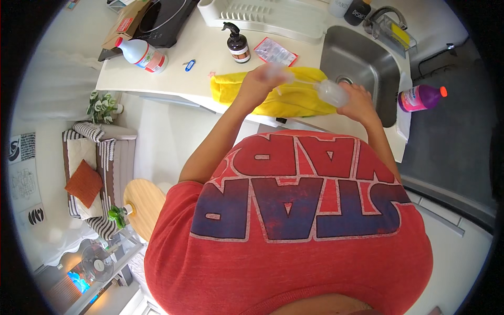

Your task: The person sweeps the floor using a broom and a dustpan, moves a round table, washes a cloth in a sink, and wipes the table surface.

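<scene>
My left hand [262, 84] is closed around a translucent spray head, blurred, from which a thin tube runs to the right. In my right hand [357, 103] is a translucent plastic bottle [332, 93], its neck turned toward the tube; whether the tube's end is inside the bottle I cannot tell. Both hands are above a yellow cloth [232, 87] that lies along the counter's front edge. Behind the cloth stand a dark pump spray bottle [238, 49] and a flat red-and-white packet [276, 52]. A blue key tag [190, 65] lies farther left.
A white bottle with a red cap [145, 57] stands at the left near a black cooktop [161, 23]. A white dish rack [267, 19] is at the back. The steel sink [362, 55] is at the right, with a purple bottle [419, 98] beyond it.
</scene>
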Available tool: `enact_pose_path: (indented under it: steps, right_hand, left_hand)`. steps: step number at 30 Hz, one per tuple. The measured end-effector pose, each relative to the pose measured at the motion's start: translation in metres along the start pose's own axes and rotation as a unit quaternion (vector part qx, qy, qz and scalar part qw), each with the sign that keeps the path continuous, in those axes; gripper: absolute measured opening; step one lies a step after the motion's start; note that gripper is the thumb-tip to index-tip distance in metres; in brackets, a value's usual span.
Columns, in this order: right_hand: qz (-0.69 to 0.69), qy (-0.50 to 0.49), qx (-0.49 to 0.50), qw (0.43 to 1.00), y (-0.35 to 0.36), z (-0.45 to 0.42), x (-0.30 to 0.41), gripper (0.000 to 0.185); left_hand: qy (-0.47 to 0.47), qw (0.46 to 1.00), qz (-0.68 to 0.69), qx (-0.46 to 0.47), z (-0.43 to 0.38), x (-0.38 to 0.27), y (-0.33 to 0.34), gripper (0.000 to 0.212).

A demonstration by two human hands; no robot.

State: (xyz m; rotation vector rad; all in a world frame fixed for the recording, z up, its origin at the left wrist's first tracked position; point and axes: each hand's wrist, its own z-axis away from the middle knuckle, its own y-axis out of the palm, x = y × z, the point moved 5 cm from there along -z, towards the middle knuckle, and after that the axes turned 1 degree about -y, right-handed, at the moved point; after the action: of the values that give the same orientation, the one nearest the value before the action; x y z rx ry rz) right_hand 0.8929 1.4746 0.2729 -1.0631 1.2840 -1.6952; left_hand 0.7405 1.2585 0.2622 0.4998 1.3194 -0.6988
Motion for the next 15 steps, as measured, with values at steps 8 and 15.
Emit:
enact_pose_path:
  steps: [8, 15]
  right_hand:
    - [0.002, -0.007, -0.001, 1.000, -0.002, 0.001, 0.000, 0.063]
    - [-0.134, -0.052, -0.034, 0.989, 0.005, -0.014, -0.006, 0.065]
  left_hand:
    - [-0.036, 0.999, -0.015, 0.001, -0.002, 0.008, 0.000, 0.030]
    - [0.080, 0.994, -0.060, -0.035, -0.014, -0.020, 0.002, 0.039]
